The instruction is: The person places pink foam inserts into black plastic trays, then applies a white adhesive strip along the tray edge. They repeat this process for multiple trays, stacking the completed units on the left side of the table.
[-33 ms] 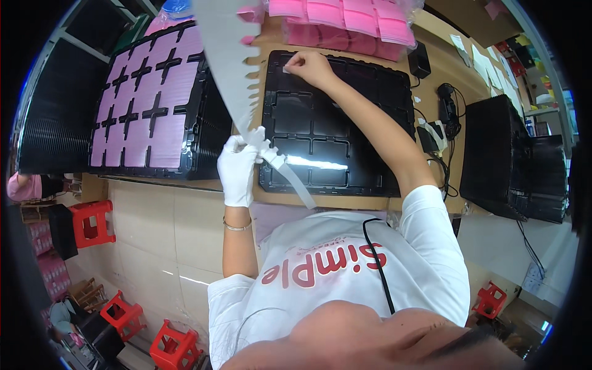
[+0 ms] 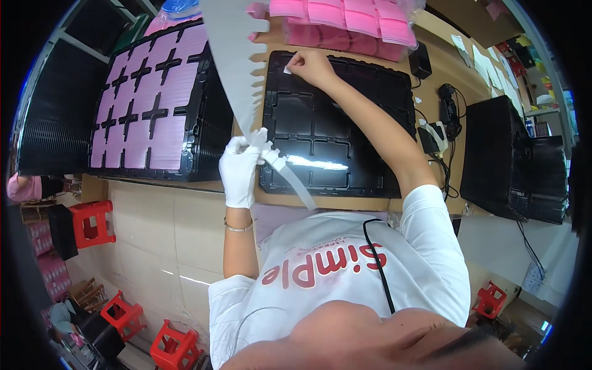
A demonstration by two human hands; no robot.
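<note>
My left hand (image 2: pixel 239 168), in a white glove, is closed on a long pale strip (image 2: pixel 231 68) with notched edges, like label backing. The strip rises away past the far edge of the view, and its short tail (image 2: pixel 297 188) hangs toward my body. My bare right hand (image 2: pixel 310 66) pinches a small white piece (image 2: pixel 287 70), apparently a label, at the far left corner of a black moulded tray (image 2: pixel 338 148). My right forearm crosses over the tray, which lies flat on the bench and is divided into shallow compartments.
At the left stands a tall stack of black trays (image 2: pixel 200 123) holding pink sheets (image 2: pixel 161 132). Pink bundles (image 2: pixel 342 15) lie beyond the tray. Cables and an adapter (image 2: pixel 435 137) sit to its right, beside more stacked black trays (image 2: pixel 496 157). Red stools (image 2: pixel 92 223) stand on the floor.
The pale strip has swung slightly to the right, and my left hand has shifted a little right with it. My right hand stays at the tray's corner.
</note>
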